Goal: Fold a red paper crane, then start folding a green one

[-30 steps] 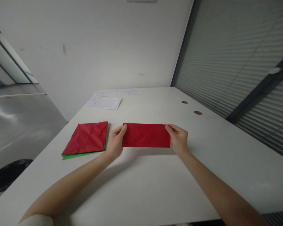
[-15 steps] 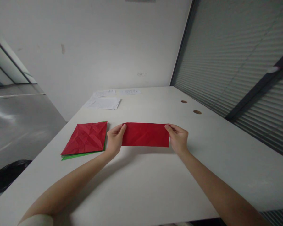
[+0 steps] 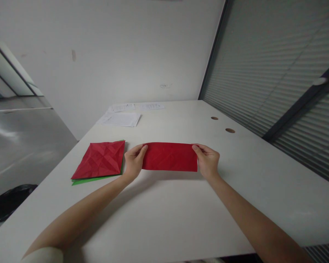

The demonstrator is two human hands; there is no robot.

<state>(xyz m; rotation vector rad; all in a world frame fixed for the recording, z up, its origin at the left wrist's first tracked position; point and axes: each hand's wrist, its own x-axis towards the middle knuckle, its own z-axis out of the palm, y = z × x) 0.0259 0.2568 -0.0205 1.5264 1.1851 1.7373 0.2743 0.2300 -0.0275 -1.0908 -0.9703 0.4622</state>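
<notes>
One black bin bag [image 3: 9, 204]: at 8 o'clock from the held red strip [image 3: 170, 157], past the table [image 3: 181, 219] edge, cut off by the frame's left side.
Creased red sheet [image 3: 101, 159]: at 9 o'clock, flat on the table, hiding most of the green sheet [image 3: 83, 180] below; only green edges show.
White papers [image 3: 122, 119]: at 10 o'clock, print too faint to read.
Left hand [image 3: 133, 163]: nearly closed, at 9 o'clock, pinching the strip's left end, thumb in front; fingers partly hidden behind.
Red strip: just below the view's centre, raised over the table, long axis running 9 to 3 o'clock, broad face toward the camera; its back is hidden.
Right hand [image 3: 207, 160]: nearly closed, at 3 o'clock, pinching the upper right corner, thumb in front; fingertips out of sight.
Round holes [image 3: 230, 130]: two, at 2 o'clock, in the tabletop.
Window blinds [image 3: 276, 80]: also 2 o'clock, slats blurred, cut off at right.
</notes>
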